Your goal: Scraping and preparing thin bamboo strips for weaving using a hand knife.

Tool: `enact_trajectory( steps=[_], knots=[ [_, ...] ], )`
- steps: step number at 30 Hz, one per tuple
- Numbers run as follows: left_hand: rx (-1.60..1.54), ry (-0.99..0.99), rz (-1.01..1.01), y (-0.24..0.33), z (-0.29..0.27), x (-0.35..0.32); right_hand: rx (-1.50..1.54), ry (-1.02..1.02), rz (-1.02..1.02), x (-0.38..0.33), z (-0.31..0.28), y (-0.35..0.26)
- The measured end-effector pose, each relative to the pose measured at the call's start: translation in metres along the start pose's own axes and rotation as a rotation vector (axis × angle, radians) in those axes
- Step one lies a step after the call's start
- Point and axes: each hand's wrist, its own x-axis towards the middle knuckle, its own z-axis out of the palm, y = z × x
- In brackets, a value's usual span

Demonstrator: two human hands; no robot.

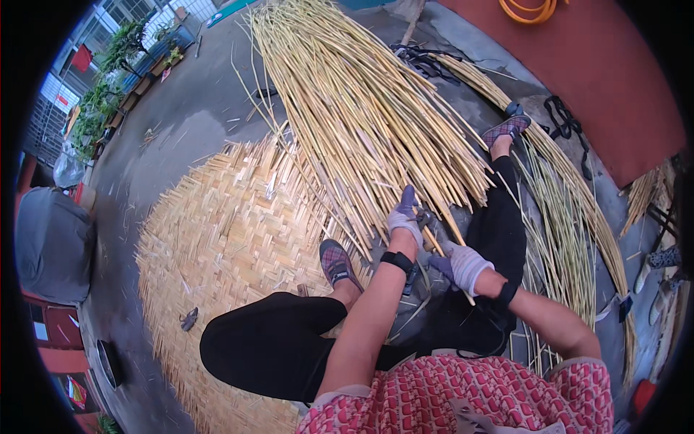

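Observation:
My left hand point(405, 218), in a pale glove with dark purple fingertips, is closed at the near end of a large pile of reed stalks point(354, 101). A small dark object point(425, 215) shows beside its fingers; its kind and most of the grip are hidden. To the right and nearer me, my right hand point(466, 266), gloved alike, is closed round a thin yellow reed stalk point(471, 298), whose end sticks out below the palm. Both hands are over the ground between my legs. A round woven reed mat point(210, 217) lies beneath my left foot.
Green-yellow stalks point(560, 239) and a long bundle point(600, 217) lie right of my leg. Black straps point(566, 124) rest near a red-brown panel point(578, 58). Potted plants point(101, 108) line the far left, with a grey covered object point(54, 242) nearer. A small dark scrap point(189, 319) lies on the mat.

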Motion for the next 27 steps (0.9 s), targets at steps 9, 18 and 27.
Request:
enact_trajectory(
  steps=[9, 18, 27],
  knots=[
    [0.133, 0.127, 0.145, 0.073, 0.01, 0.098, -0.3, -0.023, 0.798, -0.392, 0.09, 0.068],
    [0.017, 0.025, -0.128, -0.143, 0.007, -0.064, 0.368, 0.519, 0.465, -0.214, 0.108, 0.092],
    [-0.111, -0.123, 0.142, -0.019, 0.003, -0.002, 0.347, 0.376, 0.845, -0.344, 0.129, 0.062]
  ],
)
